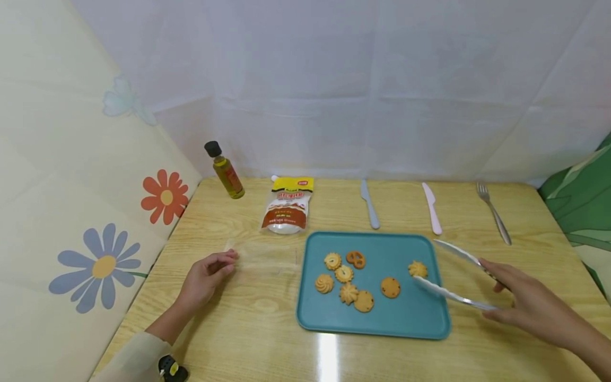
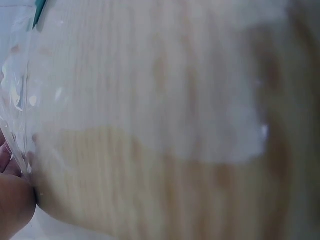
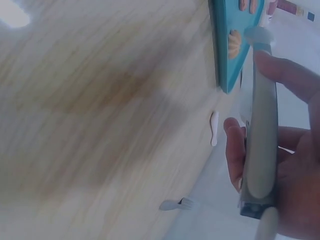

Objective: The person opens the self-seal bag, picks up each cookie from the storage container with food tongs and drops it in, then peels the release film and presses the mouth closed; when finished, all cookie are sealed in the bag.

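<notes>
Here's the right hand (image 1: 532,300), grip firm round spread tongs (image 1: 458,296), one tip right by a cookie (image 1: 418,269) at the tray's (image 1: 386,246) right end; left hand (image 1: 205,276) pinches a clear bag (image 1: 267,259) on the desk (image 1: 253,339).

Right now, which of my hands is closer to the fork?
Right. Your right hand, holding the tongs, is on the near side of the fork; your left hand is farther away, left of the tray.
</notes>
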Motion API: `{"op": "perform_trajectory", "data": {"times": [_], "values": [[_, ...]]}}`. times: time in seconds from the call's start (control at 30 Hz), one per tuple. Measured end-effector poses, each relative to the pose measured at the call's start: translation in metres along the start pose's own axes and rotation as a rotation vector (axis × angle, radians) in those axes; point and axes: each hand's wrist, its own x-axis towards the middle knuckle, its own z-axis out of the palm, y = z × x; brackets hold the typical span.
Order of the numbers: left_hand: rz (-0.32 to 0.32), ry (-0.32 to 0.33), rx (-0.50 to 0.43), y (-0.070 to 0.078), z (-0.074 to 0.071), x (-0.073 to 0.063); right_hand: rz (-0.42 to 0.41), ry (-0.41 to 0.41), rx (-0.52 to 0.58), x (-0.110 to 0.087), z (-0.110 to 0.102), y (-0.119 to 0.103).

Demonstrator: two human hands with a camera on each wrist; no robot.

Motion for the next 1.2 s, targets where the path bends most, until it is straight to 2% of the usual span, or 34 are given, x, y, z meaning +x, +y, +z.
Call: {"op": "perform_trajectory", "data": {"times": [0.23,0.67,0.87,1.2], "values": [[0.003,0.005,0.013,0.0,0.0,0.0,-0.045,-0.037,-0.01,0.011,-0.003,-0.004],[-0.001,0.005,0.012,-0.001,0.0,0.001,-0.054,-0.156,-0.012,0.024,-0.008,-0.01],[0.003,0.002,0.012,-0.002,-0.001,0.001,-0.086,-0.16,-0.016,0.024,-0.01,-0.01],[0.013,-0.005,0.004,-0.004,0.0,0.001,-0.071,-0.162,-0.017,0.025,-0.011,-0.015]]}}
